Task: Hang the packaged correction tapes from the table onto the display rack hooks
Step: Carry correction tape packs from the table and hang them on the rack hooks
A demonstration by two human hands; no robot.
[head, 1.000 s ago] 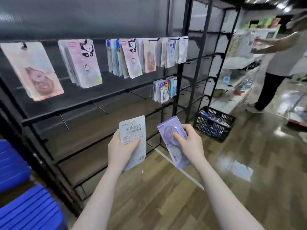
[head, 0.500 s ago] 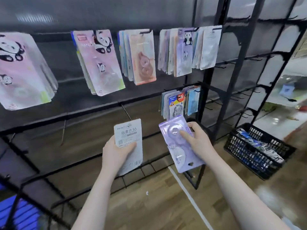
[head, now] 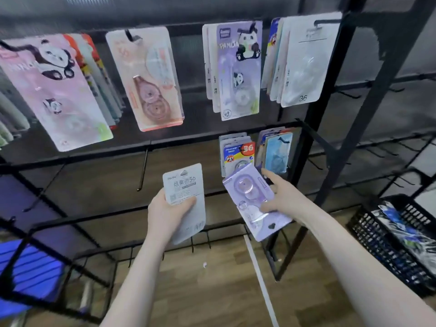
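My left hand grips a white correction tape pack with its printed back facing me. In my right hand is a purple blister pack, pinched between thumb and fingers and tilted left, with its hang hole at the lower end. Both packs are held in front of the black display rack, just below the second bar. An empty hook juts out left of my left hand. Right above the purple pack hang a blue-and-red pack and light blue packs.
The top bar carries pink panda packs, a peach pack, purple panda packs and white packs. A black basket with goods stands on the wooden floor at the right. Blue crates sit low left.
The view has moved closer to the rack and turned left. Both hands have risen slightly toward the second bar, and the purple pack now sits just under the hanging blue-and-red pack.
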